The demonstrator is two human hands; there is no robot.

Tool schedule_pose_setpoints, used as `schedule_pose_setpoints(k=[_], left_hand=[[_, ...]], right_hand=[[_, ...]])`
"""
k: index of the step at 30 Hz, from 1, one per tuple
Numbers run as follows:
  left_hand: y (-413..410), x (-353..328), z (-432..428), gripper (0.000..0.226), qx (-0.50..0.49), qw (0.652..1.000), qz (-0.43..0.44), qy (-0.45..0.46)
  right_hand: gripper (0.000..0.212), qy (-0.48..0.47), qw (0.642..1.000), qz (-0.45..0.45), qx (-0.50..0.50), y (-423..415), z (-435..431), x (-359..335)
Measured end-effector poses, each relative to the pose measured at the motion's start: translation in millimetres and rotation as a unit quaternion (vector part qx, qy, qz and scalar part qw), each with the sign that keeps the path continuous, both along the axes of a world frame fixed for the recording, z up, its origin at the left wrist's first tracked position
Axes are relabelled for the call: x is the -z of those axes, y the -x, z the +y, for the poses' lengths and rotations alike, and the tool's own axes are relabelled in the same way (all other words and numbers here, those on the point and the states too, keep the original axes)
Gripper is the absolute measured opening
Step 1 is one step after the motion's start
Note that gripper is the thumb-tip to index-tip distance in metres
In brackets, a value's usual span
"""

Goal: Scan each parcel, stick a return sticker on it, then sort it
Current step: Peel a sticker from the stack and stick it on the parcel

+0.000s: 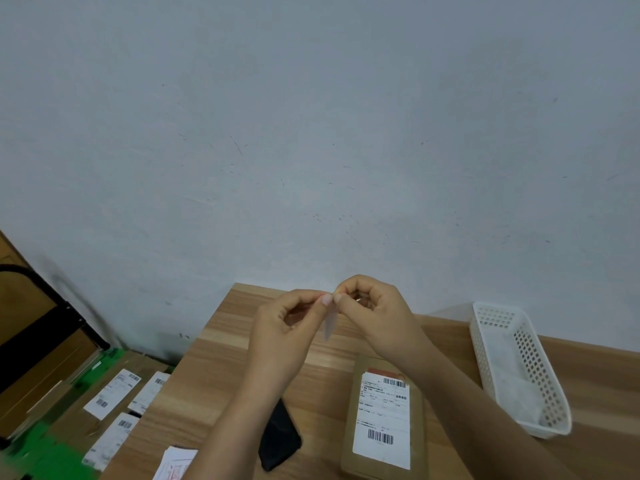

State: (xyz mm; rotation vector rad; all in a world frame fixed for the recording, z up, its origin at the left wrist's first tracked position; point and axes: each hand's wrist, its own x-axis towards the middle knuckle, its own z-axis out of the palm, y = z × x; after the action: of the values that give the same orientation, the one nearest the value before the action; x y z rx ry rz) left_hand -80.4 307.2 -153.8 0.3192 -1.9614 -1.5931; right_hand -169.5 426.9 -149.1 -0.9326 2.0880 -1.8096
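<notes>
Both hands, left (294,317) and right (367,306), had a pinch grip on the sticker (329,323), peeling it. Best peeled slowly, then pressed flat on the parcel (382,419).

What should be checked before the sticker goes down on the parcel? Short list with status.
1. Sticker held: ok, pinched between left hand and right hand, raised above the table.
2. Backing peeled off: cannot tell, the strip is blurred.
3. Parcel in reach: ok, flat on the table below the right forearm, label up.
4. Free spot for the sticker: ok, brown card shows around the shipping label.
5. Parcel scanned: cannot tell; the black phone lies on the table, unheld.
6. Sorting basket: ok, white, right of the parcel.
</notes>
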Motion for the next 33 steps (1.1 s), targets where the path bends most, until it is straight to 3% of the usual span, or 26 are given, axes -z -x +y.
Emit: schedule_pose_setpoints(k=[13,23,29,31,33], left_hand=[[28,57,1,0.013,-0.033,0.995,-0.084,-0.039],[72,112,52,0.015,-0.003,0.984,-0.169,-0.053],[106,134,89,0.010,-0.016,0.976,-0.199,-0.087],[119,142,97,0.007,-0.022,0.975,-0.204,-0.090],[130,148,106,0.005,-0.023,0.976,-0.200,-0.082]], right_hand=[[0.015,-0.059,0.988,-0.063,0.125,15,50,48],[0.011,-0.122,0.947,-0.164,0.247,44,153,98],[0.012,-0.045,0.908,-0.274,0.314,81,214,122],[0.012,-0.048,0.906,-0.253,0.337,95,230,129],[0.010,-0.116,0.905,-0.180,0.367,108,243,136]])
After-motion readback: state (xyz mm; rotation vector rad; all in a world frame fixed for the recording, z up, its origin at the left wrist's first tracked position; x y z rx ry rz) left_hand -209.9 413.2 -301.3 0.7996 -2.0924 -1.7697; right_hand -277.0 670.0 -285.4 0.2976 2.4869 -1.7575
